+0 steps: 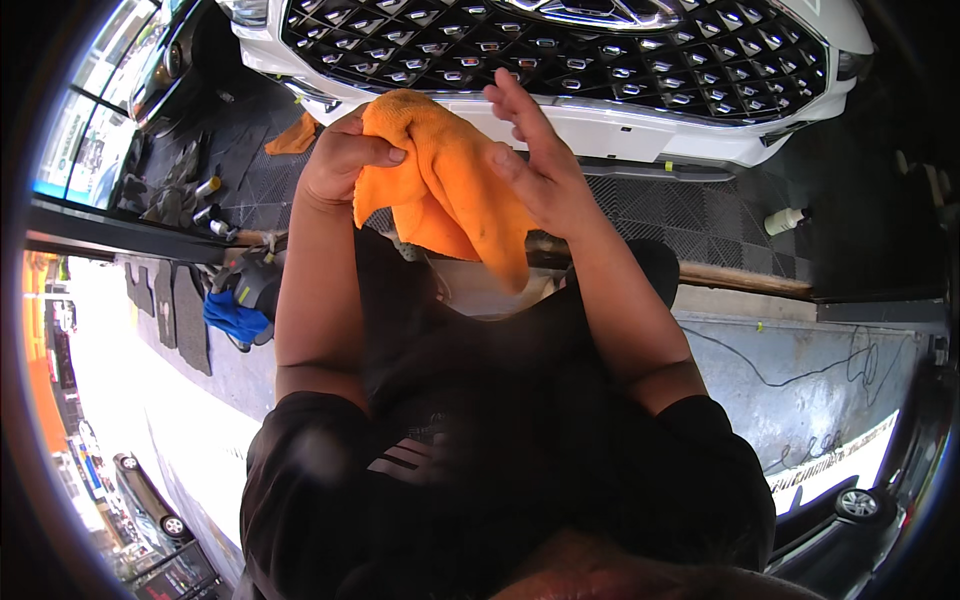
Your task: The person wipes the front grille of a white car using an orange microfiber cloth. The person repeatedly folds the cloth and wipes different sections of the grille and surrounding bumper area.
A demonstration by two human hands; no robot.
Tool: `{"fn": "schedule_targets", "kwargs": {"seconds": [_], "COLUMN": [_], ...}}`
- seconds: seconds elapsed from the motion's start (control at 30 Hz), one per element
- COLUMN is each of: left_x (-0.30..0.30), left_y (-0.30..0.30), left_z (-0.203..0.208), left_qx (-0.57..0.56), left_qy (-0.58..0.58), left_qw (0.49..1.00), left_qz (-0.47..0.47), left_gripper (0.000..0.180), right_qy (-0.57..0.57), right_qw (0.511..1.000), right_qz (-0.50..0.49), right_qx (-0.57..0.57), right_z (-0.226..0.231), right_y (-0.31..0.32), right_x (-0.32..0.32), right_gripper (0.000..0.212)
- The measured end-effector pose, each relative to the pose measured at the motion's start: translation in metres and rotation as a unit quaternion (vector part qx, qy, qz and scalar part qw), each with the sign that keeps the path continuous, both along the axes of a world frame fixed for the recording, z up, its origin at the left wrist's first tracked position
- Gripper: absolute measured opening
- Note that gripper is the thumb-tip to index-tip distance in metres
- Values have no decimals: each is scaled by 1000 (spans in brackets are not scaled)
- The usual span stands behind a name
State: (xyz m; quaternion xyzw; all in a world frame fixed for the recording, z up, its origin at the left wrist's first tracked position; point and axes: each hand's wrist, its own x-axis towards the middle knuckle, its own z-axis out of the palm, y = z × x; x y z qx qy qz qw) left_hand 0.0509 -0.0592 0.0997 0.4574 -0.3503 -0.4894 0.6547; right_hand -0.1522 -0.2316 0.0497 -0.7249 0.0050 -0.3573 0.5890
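An orange microfibre cloth [440, 170] hangs bunched from my left hand [345, 160], whose thumb presses it against the fingers. The lower folds of the cloth droop toward my lap. On the right, my right hand [540, 165] is raised beside the cloth with its fingers stretched out and the palm turned toward it. The thumb is close to the cloth's right edge; I cannot tell whether it touches. Just beyond both hands is the front of a white car, with its white bumper [640, 138] and a black grille [560, 60] dotted with chrome pieces.
A second orange cloth [293, 135] lies on the dark tiled floor [690, 215] at the left. Several bottles lie near it, and a white bottle [787, 220] stands at the right. A blue cloth [236, 316] rests on dark equipment. A thin cable [770, 380] trails across the grey floor.
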Motion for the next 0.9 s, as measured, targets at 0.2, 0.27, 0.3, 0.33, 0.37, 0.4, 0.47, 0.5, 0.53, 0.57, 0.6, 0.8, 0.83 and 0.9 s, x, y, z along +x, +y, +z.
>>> {"fn": "schedule_targets", "kwargs": {"seconds": [0.2, 0.27, 0.3, 0.33, 0.37, 0.4, 0.47, 0.5, 0.53, 0.57, 0.6, 0.8, 0.83, 0.9], "left_x": [27, 33, 39, 47, 52, 53, 40, 33, 30, 32, 26, 26, 30, 40], "left_y": [3, 4, 1, -5, -9, -12, -17, -22, -26, -28, -27, -26, -25, -27], "left_z": [-17, -28, -33, -38, -45, -60, -75, -84, -100, -124, -143, -206, -195, -206], "left_qx": [29, 31, 31, 31, 31, -9, -39, -55, -74, -75, -60, 77, 76, 26], "left_qy": [-65, -103, -113, -124, -134, -99, 18, 80, 91, 71, 77, -141, -181, -204], "left_qw": [995, 991, 988, 984, 980, 986, 995, 992, 990, 994, 995, 984, 978, 974], "left_qz": [-64, -78, -99, -121, -143, -130, -95, -83, -78, -43, 1, 71, 72, 96], "left_gripper": [51, 42, 40, 37, 35, 30, 33, 36, 40, 36, 36, 37, 37, 35], "right_qy": [145, 184, 201, 150, 99, 43, -20, -51, -58, -22, 13, 160, 196, 258], "right_qw": [935, 935, 936, 951, 962, 972, 938, 914, 927, 949, 966, 978, 965, 907], "right_qz": [253, 231, 213, 192, 171, 150, 153, 150, 127, 96, 58, -110, -172, -289], "right_qx": [202, 199, 195, 192, 188, 175, 311, 374, 349, 301, 251, 80, -4, -167], "right_z": [-7, -8, -8, -13, -20, -20, -4, 5, 14, 18, 24, 40, 40, 27], "right_y": [9, 9, 9, 13, 18, 18, 34, 39, 40, 37, 30, -5, -13, -32], "right_x": [21, 16, 14, 13, 12, 14, 21, 24, 31, 38, 45, 108, 123, 152], "right_gripper": [38, 36, 35, 36, 37, 39, 43, 45, 53, 55, 57, 75, 77, 80]}}
